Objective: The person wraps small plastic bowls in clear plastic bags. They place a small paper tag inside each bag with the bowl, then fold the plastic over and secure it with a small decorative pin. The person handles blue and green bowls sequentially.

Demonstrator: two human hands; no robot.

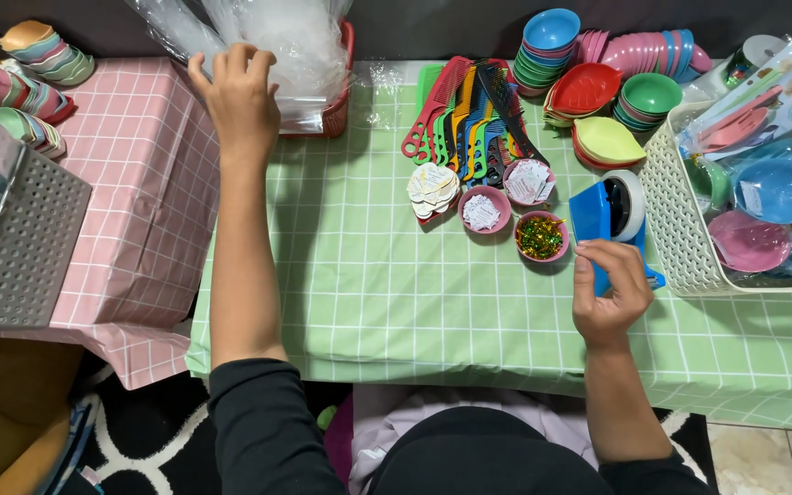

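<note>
Two things are being handled at once: a blue tape dispenser (pixel 609 220) with a white roll, standing on the green checked cloth (pixel 368 293) beside the white basket (pixel 676 229), is being pinched by the right hand (pixel 609 293), seemingly at the tape end. Clear plastic bags (pixel 295 55) in a red basket (pixel 336 110) are being reached by the left hand (pixel 236 92), fingers loosely curled, so a bag-picking step is judged under way, with a clean single-bag pull being called for next.

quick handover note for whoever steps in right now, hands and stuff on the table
Left hand: reaching far forward, fingers on the clear plastic bags in the red basket.
Right hand: fingers on the blue tape dispenser at the table's right.
Combs, three small pink bowls and stacked dishes lie ahead.
Done: bagged sets sit in the white basket.
Left: nothing is bagged in hand yet.
</note>
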